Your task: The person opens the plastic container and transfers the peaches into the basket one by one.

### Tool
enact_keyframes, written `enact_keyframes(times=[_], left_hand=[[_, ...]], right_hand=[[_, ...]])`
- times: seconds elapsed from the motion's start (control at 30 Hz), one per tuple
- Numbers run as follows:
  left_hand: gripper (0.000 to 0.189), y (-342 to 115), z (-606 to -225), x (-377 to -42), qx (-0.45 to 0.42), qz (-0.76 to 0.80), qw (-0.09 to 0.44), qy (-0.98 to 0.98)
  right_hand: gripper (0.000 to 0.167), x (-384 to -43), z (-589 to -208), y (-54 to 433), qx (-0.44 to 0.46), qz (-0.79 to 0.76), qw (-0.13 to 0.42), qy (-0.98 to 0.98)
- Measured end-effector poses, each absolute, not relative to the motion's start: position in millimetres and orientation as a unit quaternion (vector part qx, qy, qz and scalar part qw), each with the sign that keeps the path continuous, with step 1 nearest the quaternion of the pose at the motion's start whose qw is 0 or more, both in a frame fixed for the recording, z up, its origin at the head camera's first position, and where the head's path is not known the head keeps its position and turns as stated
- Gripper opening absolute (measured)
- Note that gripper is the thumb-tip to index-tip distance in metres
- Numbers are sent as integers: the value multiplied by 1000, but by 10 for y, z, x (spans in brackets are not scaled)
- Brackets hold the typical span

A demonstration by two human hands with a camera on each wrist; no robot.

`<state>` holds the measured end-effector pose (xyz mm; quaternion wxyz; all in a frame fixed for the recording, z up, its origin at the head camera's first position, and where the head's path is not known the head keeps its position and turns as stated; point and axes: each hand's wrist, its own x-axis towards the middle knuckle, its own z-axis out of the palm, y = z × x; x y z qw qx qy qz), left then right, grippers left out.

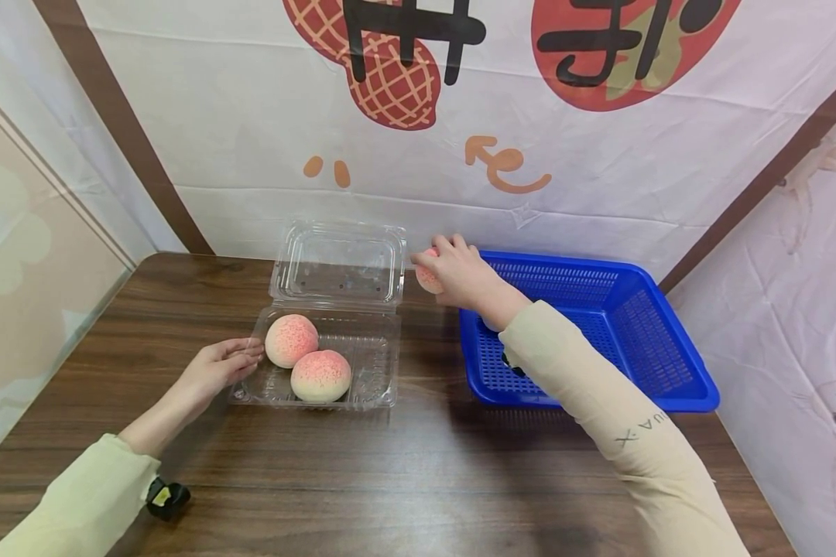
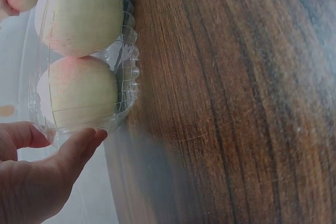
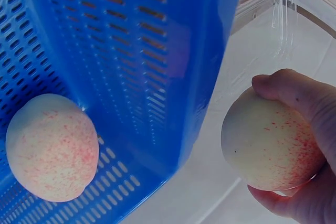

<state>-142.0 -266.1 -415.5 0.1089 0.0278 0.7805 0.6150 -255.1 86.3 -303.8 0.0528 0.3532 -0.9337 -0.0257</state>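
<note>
My right hand (image 1: pixel 460 271) grips a pink-and-cream peach (image 3: pixel 270 140), thumb on one side and fingers on the other. It holds the peach off the table, between the clear plastic container (image 1: pixel 372 363) and the blue basket (image 1: pixel 669 333). At the container's left end, my left hand (image 1: pixel 226 363) pinches the rim, with thumb and fingers at the end wall in the left wrist view. Two peaches sit inside the container, one farther back (image 1: pixel 291 340) and one nearer (image 1: pixel 321 377). Another peach (image 3: pixel 52 148) lies in the basket, mostly hidden by my right arm in the head view.
The container's hinged lid (image 1: pixel 341 263) stands raised at the back. Both containers are on a brown wooden table (image 1: pixel 390 480). A printed cloth (image 1: pixel 251 139) hangs right behind the table, with more cloth at both sides.
</note>
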Motion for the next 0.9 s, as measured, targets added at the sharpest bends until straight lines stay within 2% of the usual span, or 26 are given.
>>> enact_keyframes(times=[0.9], left_hand=[[45, -2664, -4141, -1421, 31, 614, 110, 781]], right_hand=[[63, -2589, -3029, 1182, 320, -39, 27, -946]])
